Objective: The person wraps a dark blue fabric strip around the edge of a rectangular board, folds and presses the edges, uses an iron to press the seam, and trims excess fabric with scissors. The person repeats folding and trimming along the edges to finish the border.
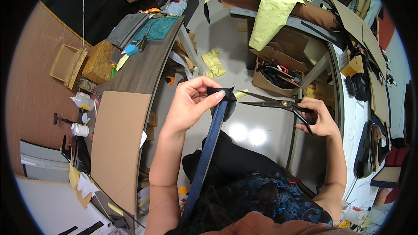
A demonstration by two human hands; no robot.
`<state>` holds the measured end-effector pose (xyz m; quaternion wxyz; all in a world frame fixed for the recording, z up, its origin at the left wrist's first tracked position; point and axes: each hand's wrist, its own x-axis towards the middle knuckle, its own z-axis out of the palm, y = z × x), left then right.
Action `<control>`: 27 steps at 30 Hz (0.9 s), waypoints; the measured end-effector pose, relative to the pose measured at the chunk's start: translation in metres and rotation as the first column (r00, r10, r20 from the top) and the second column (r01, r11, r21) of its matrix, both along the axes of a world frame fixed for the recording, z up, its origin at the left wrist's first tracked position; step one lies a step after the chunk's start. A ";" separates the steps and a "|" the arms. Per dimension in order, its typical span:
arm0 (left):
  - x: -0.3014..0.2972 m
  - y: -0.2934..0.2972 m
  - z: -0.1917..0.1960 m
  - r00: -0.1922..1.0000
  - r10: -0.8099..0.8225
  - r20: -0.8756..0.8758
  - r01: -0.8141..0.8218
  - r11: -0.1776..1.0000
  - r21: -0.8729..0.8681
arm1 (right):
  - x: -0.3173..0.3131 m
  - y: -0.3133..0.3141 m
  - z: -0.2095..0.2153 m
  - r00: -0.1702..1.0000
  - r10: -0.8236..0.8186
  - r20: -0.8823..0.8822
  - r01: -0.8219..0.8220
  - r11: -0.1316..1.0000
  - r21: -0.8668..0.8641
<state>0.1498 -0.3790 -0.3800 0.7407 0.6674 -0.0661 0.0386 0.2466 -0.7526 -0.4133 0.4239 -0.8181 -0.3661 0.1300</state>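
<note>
Pinched between the thumb and fingers of my left hand [198, 100] is the upper end of a long dark blue strip [208, 148], together with a small black piece of material [229, 93]. The strip runs down past my left forearm to my lap. My right hand [317, 116] grips the black handles of a pair of scissors [272, 103]. Its blades are spread and point left, their tips close to the black piece. A thin pale yellow strip [242, 93] shows behind the blade tips.
To the left stands a workbench holding a brown board [119, 152], a green cutting mat [157, 28], a wooden box [98, 62] and white bottles. Yellow material [270, 21] drapes over the far table. Beneath it sits a full cardboard box [276, 76]. A yellow scrap [213, 63] lies on the floor.
</note>
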 end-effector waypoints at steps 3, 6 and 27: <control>0.000 0.000 -0.002 1.000 0.014 -0.003 -0.014 0.999 -0.030 | -0.001 0.011 -0.002 1.000 0.014 -0.008 -0.014 1.000 0.003; 0.001 0.001 -0.004 1.000 0.024 0.005 -0.023 0.999 -0.034 | 0.001 0.022 0.000 0.999 0.037 -0.003 -0.037 0.999 0.025; 0.008 0.002 -0.003 1.000 -0.006 0.003 0.006 1.000 -0.014 | -0.005 0.034 0.015 0.988 0.083 0.129 -0.090 0.995 0.044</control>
